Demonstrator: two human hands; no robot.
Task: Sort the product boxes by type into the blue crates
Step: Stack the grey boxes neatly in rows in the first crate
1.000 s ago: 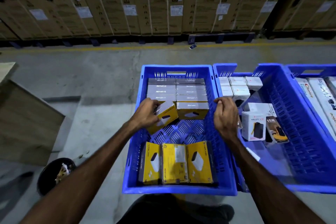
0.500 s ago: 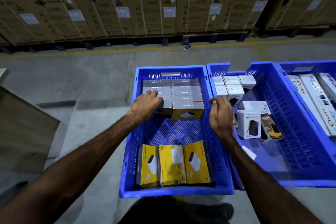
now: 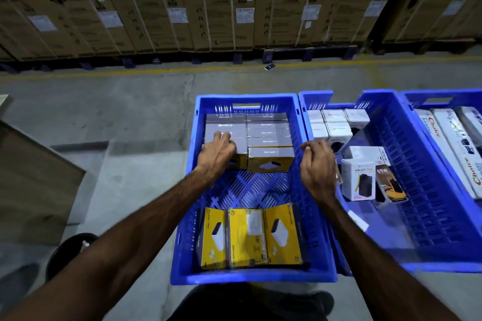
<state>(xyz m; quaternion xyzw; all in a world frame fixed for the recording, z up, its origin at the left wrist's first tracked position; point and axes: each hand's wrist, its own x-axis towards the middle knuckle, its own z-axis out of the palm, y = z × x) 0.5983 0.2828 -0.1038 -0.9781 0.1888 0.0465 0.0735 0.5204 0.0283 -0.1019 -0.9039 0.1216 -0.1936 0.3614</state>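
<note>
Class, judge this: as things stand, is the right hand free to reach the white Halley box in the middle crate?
Probably yes: the right hand is empty beside the white Halley box, nothing lying between.

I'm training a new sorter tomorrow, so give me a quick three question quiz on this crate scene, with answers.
1. True or false: the three yellow boxes lying flat sit at the near end of the left blue crate.
2. Multiple choice: the left hand rests on A) the row of upright grey-topped boxes, B) the white Halley box, C) the floor.
3. Fill in: the right hand hovers over the wall shared by the left crate and the ____ crate.

Key: 1 true; 2 A; 3 middle.
</note>
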